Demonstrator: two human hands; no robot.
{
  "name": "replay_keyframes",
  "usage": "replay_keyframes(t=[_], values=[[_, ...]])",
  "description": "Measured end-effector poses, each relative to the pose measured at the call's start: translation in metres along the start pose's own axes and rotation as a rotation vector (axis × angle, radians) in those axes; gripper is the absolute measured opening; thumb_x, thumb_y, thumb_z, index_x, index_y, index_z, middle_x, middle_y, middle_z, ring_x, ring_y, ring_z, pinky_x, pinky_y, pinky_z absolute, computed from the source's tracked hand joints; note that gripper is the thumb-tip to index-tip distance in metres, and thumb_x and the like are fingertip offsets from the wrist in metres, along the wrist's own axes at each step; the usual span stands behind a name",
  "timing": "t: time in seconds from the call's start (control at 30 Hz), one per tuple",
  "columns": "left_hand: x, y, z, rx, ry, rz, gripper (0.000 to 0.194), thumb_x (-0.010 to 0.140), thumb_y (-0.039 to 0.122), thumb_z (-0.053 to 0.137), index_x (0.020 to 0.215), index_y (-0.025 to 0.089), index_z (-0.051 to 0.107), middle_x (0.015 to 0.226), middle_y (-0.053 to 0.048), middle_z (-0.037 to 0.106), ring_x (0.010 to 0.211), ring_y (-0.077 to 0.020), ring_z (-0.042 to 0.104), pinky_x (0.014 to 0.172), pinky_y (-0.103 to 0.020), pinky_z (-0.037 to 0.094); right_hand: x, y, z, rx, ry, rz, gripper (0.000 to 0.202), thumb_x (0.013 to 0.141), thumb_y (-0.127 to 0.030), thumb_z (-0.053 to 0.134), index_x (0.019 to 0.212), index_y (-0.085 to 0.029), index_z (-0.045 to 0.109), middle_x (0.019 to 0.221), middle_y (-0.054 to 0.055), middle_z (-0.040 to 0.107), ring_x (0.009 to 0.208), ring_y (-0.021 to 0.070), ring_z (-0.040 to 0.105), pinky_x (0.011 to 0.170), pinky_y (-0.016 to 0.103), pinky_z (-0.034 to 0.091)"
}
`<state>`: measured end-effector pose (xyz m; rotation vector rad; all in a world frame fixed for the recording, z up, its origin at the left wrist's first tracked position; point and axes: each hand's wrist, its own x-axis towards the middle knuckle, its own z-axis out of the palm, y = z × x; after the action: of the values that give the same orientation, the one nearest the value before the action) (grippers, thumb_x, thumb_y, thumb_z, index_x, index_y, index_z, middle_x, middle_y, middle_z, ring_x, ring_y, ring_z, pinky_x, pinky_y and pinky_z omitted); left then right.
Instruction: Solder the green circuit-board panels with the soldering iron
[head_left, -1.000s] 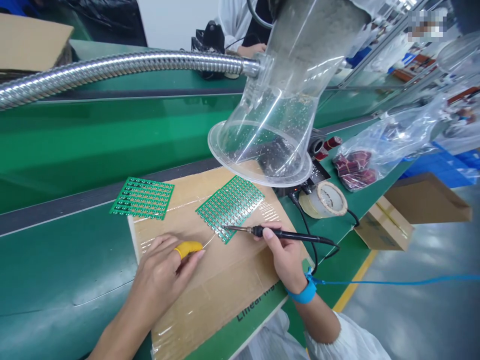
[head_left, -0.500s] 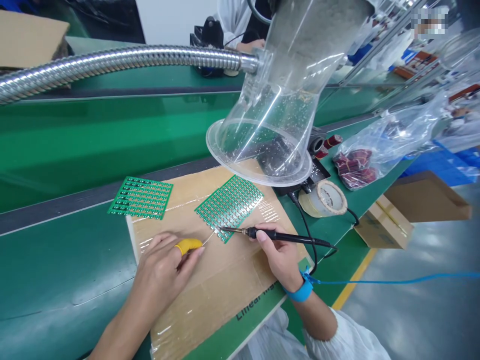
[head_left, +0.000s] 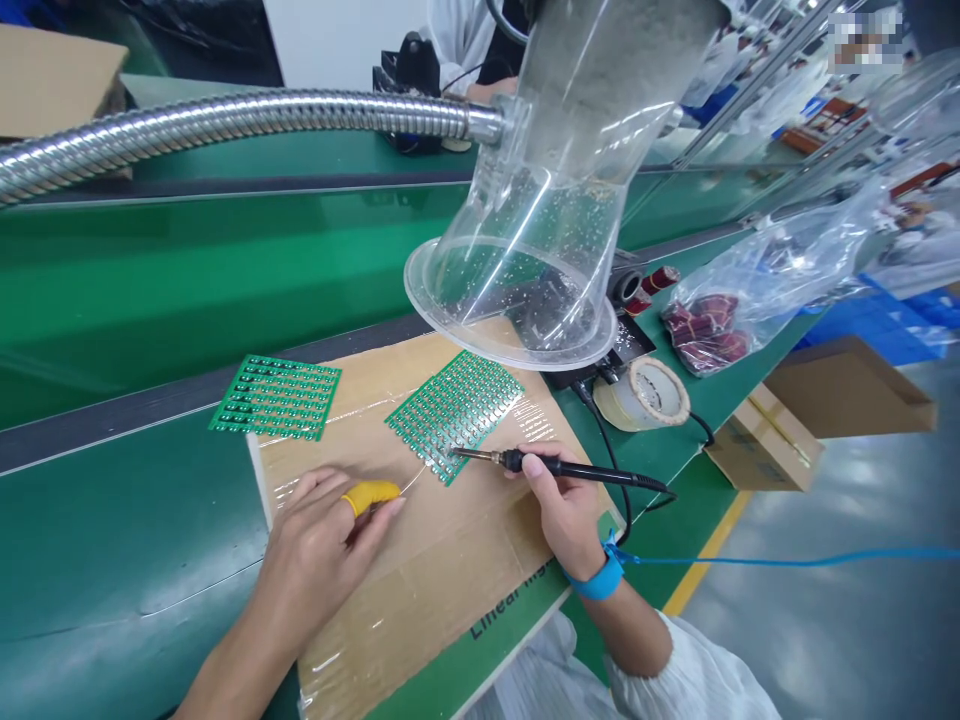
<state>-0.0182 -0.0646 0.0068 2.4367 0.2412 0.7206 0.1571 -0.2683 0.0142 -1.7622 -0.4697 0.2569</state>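
My right hand (head_left: 564, 500) grips a black-handled soldering iron (head_left: 577, 468), its tip over the lower part of a green circuit board panel (head_left: 457, 410). Thin solder wire (head_left: 414, 481) is pinched between the thumb and forefinger of my left hand (head_left: 330, 535), which wears a yellow finger cot (head_left: 370, 495). The wire reaches toward the panel's lower left edge; whether it touches I cannot tell. A second green circuit board panel (head_left: 277, 397) lies to the left, partly on the cardboard sheet (head_left: 420, 580). A blue wrist strap (head_left: 602, 578) circles my right wrist.
A clear fume hood (head_left: 517, 270) on a metal flexible hose (head_left: 247, 115) hangs over the board. To the right stand a tape roll (head_left: 652, 393), a bag of dark red wire bundles (head_left: 705, 330) and a cardboard box (head_left: 765, 440). A person's hand (head_left: 491, 90) shows across the bench.
The soldering iron's tip has shifted slightly right and up on the panel, away from the solder wire. My left hand still pinches the wire. The whole view has drifted slightly.
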Motion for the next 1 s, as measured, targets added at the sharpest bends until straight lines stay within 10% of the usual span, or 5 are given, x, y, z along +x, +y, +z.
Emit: replay_keyframes(t=[1.0], values=[[-0.0021, 0.0026, 0.0084, 0.042, -0.025, 0.032, 0.017, 0.092, 0.020, 0.070, 0.081, 0.020, 0.057, 0.071, 0.002, 0.063, 0.066, -0.0142, 0.055, 0.078, -0.036, 0.044, -0.0007, 0.0000, -0.0010, -0.004, -0.041, -0.021, 0.014, 0.092, -0.039, 0.070, 0.091, -0.025, 0.070, 0.076, 0.001, 0.074, 0.068, 0.0221, 0.072, 0.064, 0.033, 0.060]])
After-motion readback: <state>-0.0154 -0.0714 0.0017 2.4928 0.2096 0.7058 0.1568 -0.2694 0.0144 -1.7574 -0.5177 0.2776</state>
